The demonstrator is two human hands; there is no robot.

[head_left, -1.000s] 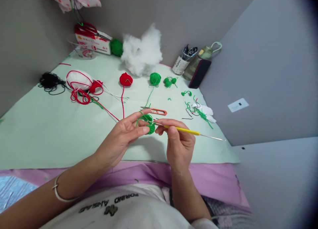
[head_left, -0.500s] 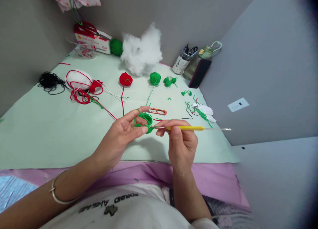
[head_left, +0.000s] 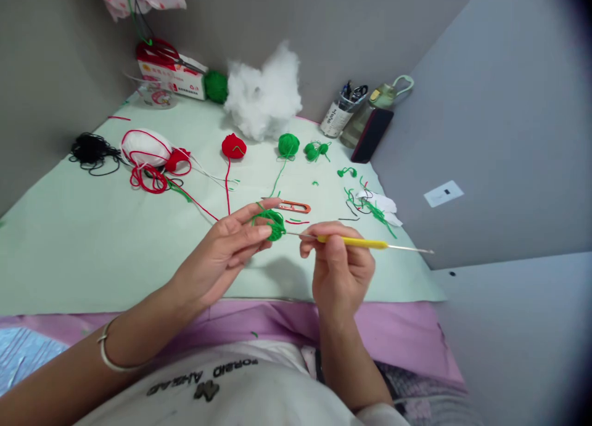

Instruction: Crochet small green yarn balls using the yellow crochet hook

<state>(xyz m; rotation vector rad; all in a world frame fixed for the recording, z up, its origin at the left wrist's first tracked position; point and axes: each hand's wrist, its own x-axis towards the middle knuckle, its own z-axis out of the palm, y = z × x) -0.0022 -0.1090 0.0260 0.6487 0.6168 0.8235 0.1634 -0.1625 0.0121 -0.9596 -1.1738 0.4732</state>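
Observation:
My left hand [head_left: 226, 247] pinches a small green crochet piece [head_left: 276, 226] between thumb and fingers, with green yarn running over its raised index finger. In my right hand [head_left: 340, 266] is a crochet hook with a yellow handle [head_left: 365, 243], held like a pen. The hook's thin metal shaft points left and its tip meets the right edge of the green piece. Its other metal end sticks out to the right. Just behind the green piece lies an orange cutter [head_left: 296, 207]. A green yarn ball [head_left: 288, 145] sits farther back, its strand leading toward my left hand.
White stuffing [head_left: 263, 93] stands at the back, near a tissue box [head_left: 185, 84] with red scissors. A red ball [head_left: 234, 147], white yarn [head_left: 147, 147] and black yarn [head_left: 90, 150] lie left. Pen cup [head_left: 337, 119], bottle, phone [head_left: 372, 136] and yarn scraps [head_left: 379, 211] are right.
My right hand and the hook have moved slightly right, and the hook's right end has tilted down. My left fingers have closed in more, and the green piece has turned.

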